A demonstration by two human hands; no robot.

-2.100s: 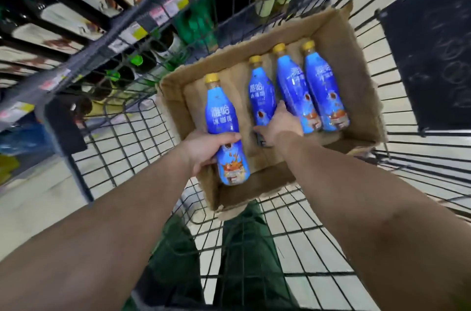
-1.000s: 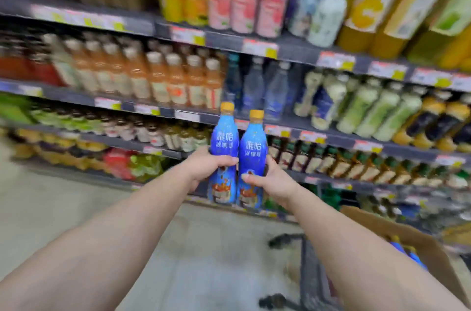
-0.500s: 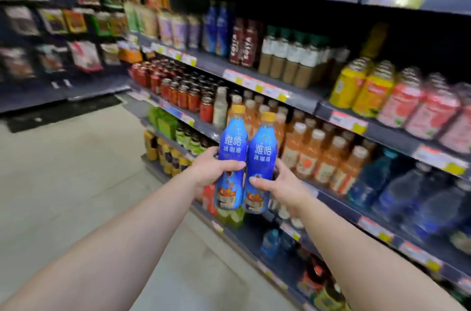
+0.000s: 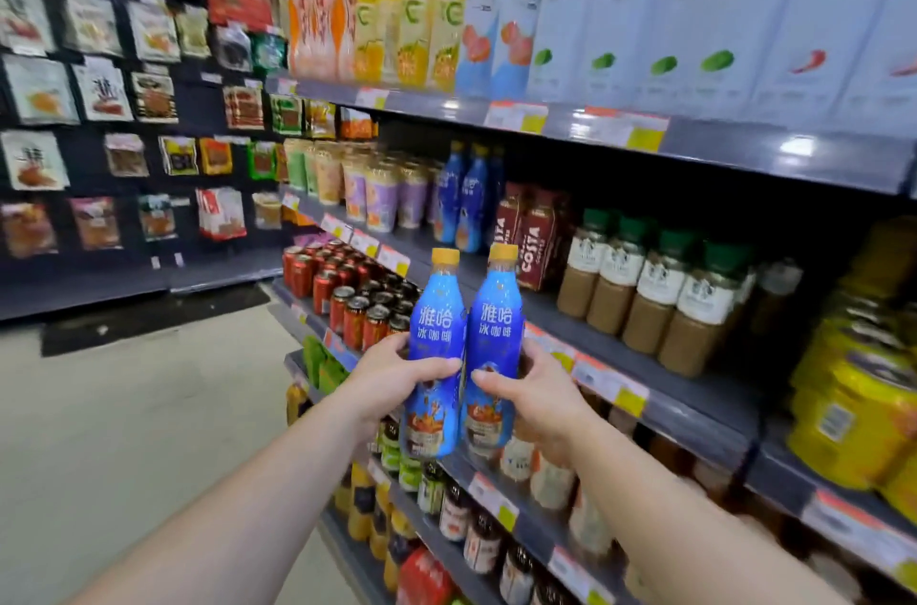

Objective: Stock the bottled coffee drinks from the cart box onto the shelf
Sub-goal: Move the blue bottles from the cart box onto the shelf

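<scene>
Currently two blue coffee bottles are held upright, touching, mid-frame: left bottle gripped by left hand, right bottle by right hand, fingers curled round each, likely for placing beside the matching bottles on the shelf above.

Open room: we note the bare aisle floor to the left. On the middle shelf, a bare strip runs in front of the Costa bottles and the green-capped coffee bottles. Obstacles: stocked blue bottles at the rear, pastel cups left, yellow jars right, the upper shelf edge overhead, and red cans below.
</scene>
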